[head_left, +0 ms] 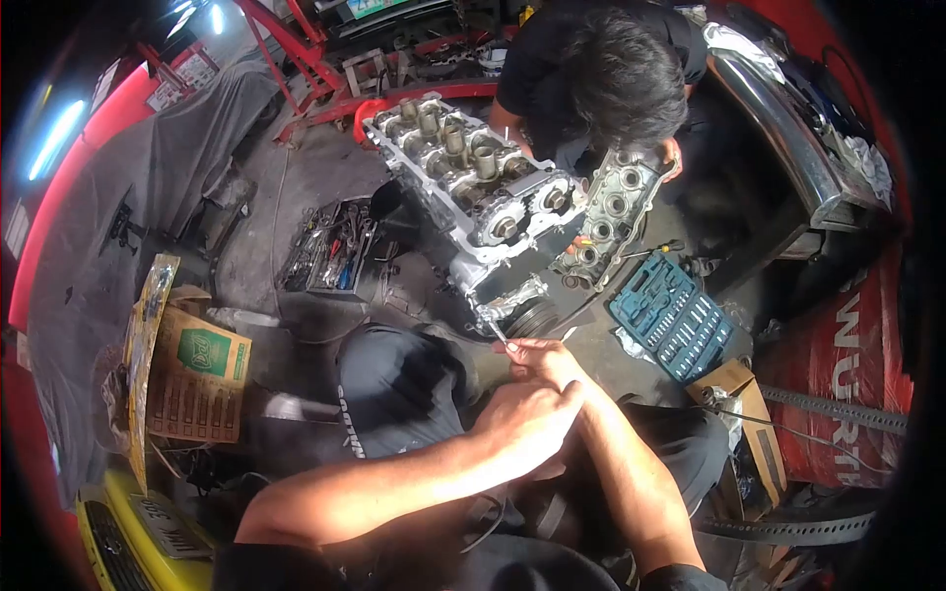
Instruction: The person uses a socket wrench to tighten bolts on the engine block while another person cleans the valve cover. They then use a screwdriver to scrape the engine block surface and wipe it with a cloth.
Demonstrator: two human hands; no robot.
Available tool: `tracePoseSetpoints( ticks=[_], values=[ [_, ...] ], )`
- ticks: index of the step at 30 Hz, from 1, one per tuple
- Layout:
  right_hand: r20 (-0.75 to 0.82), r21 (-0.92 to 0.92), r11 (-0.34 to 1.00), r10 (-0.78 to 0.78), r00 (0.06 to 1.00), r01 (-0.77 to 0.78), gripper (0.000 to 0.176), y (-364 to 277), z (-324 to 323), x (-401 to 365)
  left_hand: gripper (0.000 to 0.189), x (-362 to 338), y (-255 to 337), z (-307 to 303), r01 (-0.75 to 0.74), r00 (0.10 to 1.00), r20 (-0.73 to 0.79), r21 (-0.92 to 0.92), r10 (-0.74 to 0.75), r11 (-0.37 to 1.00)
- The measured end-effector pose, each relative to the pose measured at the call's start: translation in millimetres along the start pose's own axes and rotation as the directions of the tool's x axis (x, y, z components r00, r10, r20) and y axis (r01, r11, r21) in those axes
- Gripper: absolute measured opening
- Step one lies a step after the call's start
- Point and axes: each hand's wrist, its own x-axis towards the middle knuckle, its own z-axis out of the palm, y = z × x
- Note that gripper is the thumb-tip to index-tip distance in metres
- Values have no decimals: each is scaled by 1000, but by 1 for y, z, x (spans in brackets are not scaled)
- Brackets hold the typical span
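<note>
A car engine (463,187) with its valve gear exposed stands on the floor in front of me. My right hand (540,357) pinches a small thin metal tool (499,333) against the engine's lower front, beside the crank pulley (532,317). My left hand (522,419) lies just behind it, fingers curled against my right wrist; what it holds is hidden. Across the engine another person (601,74) bends over it and holds a grey cylinder head cover (608,222) upright against its side.
A blue socket set case (672,315) lies open at the right. A black tool tray (328,251) sits left of the engine, a cardboard box (197,379) further left. A toothed belt (838,409) and red bags lie at the right. A red hoist frame (315,69) stands behind.
</note>
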Motion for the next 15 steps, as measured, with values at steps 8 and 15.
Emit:
tracePoseSetpoints(
  ticks=[8,15],
  values=[
    [246,-89,955,-254,935,283,36,35,-22,5,20,86,16,37,430,895,99,57,-434,901],
    [-125,-177,973,-171,977,148,26,29,-6,-7,11,-13,10,13,-30,968,-253,-90,6,995]
  ],
)
